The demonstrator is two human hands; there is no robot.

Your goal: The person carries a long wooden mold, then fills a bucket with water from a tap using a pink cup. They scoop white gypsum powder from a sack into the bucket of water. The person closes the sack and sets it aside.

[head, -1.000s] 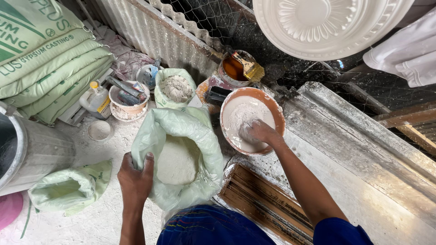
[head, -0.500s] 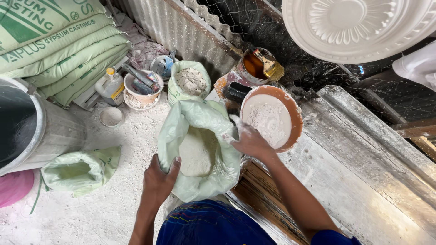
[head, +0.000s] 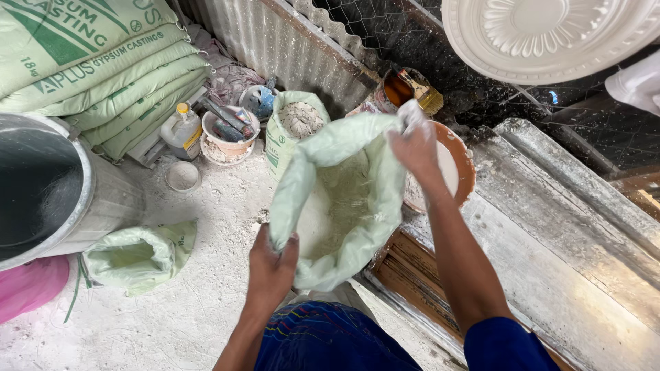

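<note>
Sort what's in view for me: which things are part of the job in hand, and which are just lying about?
In hand:
- left hand and right hand gripping the rim of the open green sack of white powder
- orange bowl beside it

Lying about:
- stacked sacks
- metal drum
- small folded sack
- white bottle
- tool tub

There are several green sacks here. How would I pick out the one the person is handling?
Start at the stack of flat sacks top left, then look right to the middle. The open sack there is gripped at its rim by the left hand and right hand. Unlike the small sack behind, it is being held open.
</note>
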